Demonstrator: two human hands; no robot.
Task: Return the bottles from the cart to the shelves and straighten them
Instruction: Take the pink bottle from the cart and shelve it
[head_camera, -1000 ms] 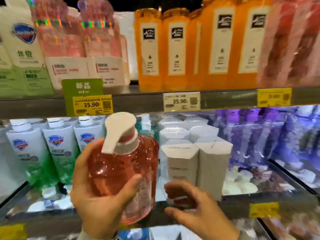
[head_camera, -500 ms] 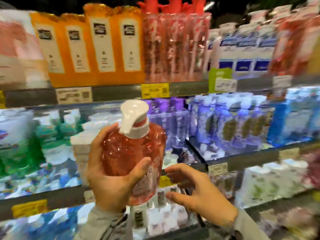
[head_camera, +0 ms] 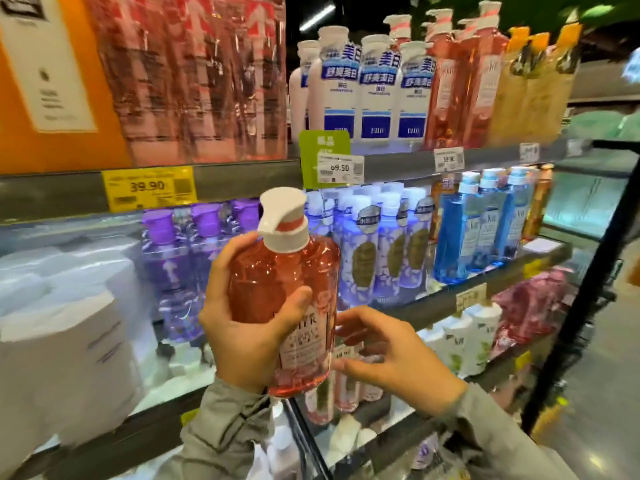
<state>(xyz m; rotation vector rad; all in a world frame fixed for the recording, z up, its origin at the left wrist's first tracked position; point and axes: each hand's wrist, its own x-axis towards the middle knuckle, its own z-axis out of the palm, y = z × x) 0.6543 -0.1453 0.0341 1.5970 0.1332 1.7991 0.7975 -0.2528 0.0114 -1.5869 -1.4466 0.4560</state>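
1 pink pump bottle [head_camera: 284, 299] is held up in front of the shelves in the head view, upright with a slight lean. The left hand [head_camera: 249, 334] is clamped round its body with the thumb across the front, while the right hand [head_camera: 391, 355] hovers just beside its label, fingers apart and holding nothing. This looks like the carry-and-match step: the bottle is on no shelf yet, and similar pink pump bottles [head_camera: 460, 84] stand on the upper shelf [head_camera: 398, 164] to the right, so the next move likely calls for lifting it to that row and setting it label-forward.
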